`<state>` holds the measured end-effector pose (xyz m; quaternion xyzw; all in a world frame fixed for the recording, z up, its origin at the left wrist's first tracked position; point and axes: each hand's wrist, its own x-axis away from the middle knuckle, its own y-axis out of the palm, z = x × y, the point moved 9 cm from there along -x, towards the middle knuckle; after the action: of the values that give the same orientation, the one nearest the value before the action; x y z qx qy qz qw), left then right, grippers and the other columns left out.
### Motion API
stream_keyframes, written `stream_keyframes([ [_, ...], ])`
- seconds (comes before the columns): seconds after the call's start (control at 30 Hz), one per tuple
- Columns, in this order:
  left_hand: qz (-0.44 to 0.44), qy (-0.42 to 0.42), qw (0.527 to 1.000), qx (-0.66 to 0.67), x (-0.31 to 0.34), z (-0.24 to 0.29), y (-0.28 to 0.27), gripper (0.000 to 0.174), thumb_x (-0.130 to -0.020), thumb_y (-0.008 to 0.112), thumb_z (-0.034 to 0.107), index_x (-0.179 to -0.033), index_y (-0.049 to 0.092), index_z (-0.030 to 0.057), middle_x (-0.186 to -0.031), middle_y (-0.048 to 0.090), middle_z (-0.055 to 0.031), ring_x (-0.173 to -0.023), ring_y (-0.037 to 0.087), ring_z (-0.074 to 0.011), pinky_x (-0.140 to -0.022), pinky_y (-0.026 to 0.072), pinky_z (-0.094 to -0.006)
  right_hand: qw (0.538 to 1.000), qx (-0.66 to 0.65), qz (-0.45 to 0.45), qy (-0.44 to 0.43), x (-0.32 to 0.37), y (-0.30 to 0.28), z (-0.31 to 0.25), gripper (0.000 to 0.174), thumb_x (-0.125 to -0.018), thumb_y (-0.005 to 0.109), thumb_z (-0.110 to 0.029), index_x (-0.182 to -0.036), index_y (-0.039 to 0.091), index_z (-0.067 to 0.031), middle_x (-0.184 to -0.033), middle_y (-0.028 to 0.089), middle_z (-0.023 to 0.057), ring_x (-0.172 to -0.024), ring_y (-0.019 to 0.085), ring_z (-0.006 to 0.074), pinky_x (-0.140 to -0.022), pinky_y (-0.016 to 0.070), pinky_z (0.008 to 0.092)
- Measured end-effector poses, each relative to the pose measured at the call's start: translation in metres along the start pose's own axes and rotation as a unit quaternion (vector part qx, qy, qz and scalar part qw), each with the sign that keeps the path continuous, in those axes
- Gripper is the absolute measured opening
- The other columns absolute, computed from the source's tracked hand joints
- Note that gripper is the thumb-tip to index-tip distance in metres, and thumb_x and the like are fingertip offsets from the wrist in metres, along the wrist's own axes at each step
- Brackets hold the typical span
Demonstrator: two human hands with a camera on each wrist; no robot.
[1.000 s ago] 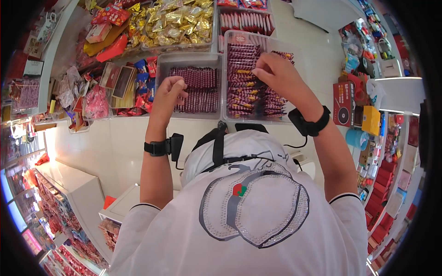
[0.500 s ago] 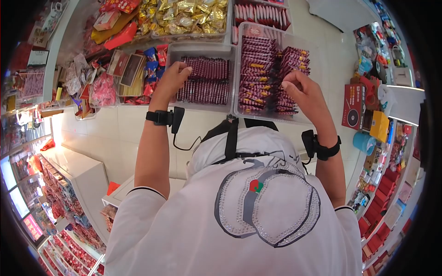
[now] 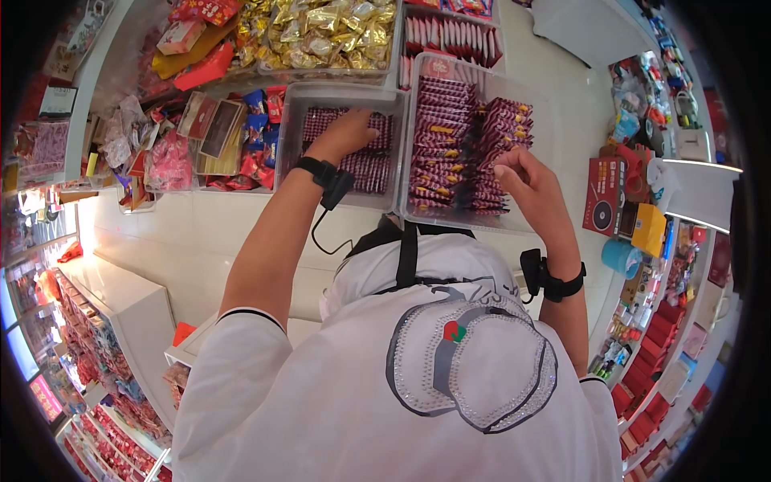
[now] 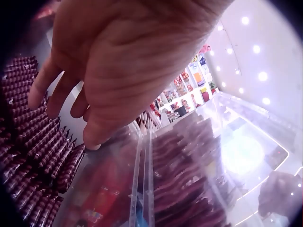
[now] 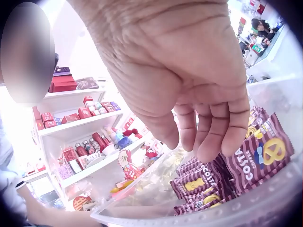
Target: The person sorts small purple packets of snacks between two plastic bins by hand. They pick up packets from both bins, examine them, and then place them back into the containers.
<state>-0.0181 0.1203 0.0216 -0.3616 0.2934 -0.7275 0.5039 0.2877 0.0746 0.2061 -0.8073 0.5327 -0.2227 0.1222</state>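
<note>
In the head view my left hand (image 3: 347, 135) reaches over the smaller grey bin (image 3: 287, 120), above two rows of small dark-red checked packets (image 3: 369, 175). The left wrist view shows its fingers (image 4: 59, 94) hanging loosely beside the packet row, with nothing between them. My right hand (image 3: 532, 186) hovers over the right front part of the larger clear bin (image 3: 466, 64). That bin holds two columns of purple-striped Costa coffee packets (image 3: 440, 128) with yellow pictures. In the right wrist view the fingers (image 5: 210, 142) droop just above the striped packets (image 5: 258, 153), loosely bent and holding nothing.
Behind the bins stand a tub of gold-wrapped sweets (image 3: 321, 36) and a bin of red-and-white packets (image 3: 450, 38). Left lie red and blue wrapped sweets (image 3: 257, 132) and flat boxes (image 3: 221, 132). A red box (image 3: 604, 193) stands to the right.
My left hand has moved right, from the smaller bin's left side to over its packets. My right hand has drawn back from the striped packets' middle toward the larger bin's right front.
</note>
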Motion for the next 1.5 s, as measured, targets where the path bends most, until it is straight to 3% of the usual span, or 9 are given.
stream_keyframes([
  [0.37,-0.01,-0.055,0.998,-0.035,-0.042,-0.01,0.042,0.056,-0.085,0.073,0.024,-0.132,0.055,-0.0015,-0.137,0.054,-0.0284,-0.123,0.058,-0.0457,-0.102,0.051,-0.0499,1.0,0.007,0.005,0.014,0.003,-0.004,0.001,0.015,-0.1,0.066,-0.015,-0.102,0.063,-0.0008,-0.086,0.061,-0.0024,-0.078,0.053,0.006,-0.071,0.0449,0.0235],
  [0.8,0.026,-0.131,0.991,-0.022,-0.047,-0.013,0.043,0.056,-0.085,0.075,0.032,-0.125,0.058,-0.0032,-0.134,0.053,-0.0306,-0.11,0.064,-0.049,-0.096,0.0537,-0.0529,1.0,0.018,-0.003,0.014,0.0,0.002,0.002,0.015,-0.1,0.066,-0.016,-0.101,0.063,-0.0015,-0.084,0.058,-0.0045,-0.077,0.05,0.0041,-0.069,0.0425,0.0218],
  [1.1,0.023,-0.168,0.985,-0.023,-0.053,-0.022,0.059,0.056,-0.086,0.074,0.032,-0.125,0.057,-0.0048,-0.133,0.056,-0.0302,-0.115,0.063,-0.0473,-0.096,0.0534,-0.0537,1.0,0.011,0.001,0.024,0.003,-0.002,0.007,0.015,-0.099,0.068,-0.015,-0.102,0.064,-0.0006,-0.085,0.061,-0.0013,-0.075,0.053,0.0066,-0.068,0.0452,0.0243],
  [1.33,-0.025,-0.17,0.984,-0.048,-0.058,-0.022,0.06,0.048,-0.089,0.068,0.037,-0.121,0.068,0.0006,-0.125,0.067,-0.0274,-0.114,0.066,-0.0434,-0.097,0.0538,-0.0503,1.0,0.013,-0.009,0.022,0.004,0.0,0.005,0.017,-0.101,0.067,-0.017,-0.102,0.062,-0.0014,-0.086,0.058,-0.0036,-0.079,0.05,0.0054,-0.071,0.0432,0.023],
  [1.5,-0.06,-0.178,0.981,-0.04,-0.07,-0.036,0.071,0.045,-0.09,0.061,0.041,-0.112,0.075,0.0044,-0.12,0.07,-0.0245,-0.112,0.068,-0.0414,-0.096,0.0536,-0.0499,1.0,0.012,-0.001,0.015,0.004,-0.002,0.007,0.015,-0.099,0.068,-0.015,-0.103,0.063,-0.0009,-0.085,0.061,0.0,-0.078,0.054,0.0081,-0.068,0.0465,0.0252],
])
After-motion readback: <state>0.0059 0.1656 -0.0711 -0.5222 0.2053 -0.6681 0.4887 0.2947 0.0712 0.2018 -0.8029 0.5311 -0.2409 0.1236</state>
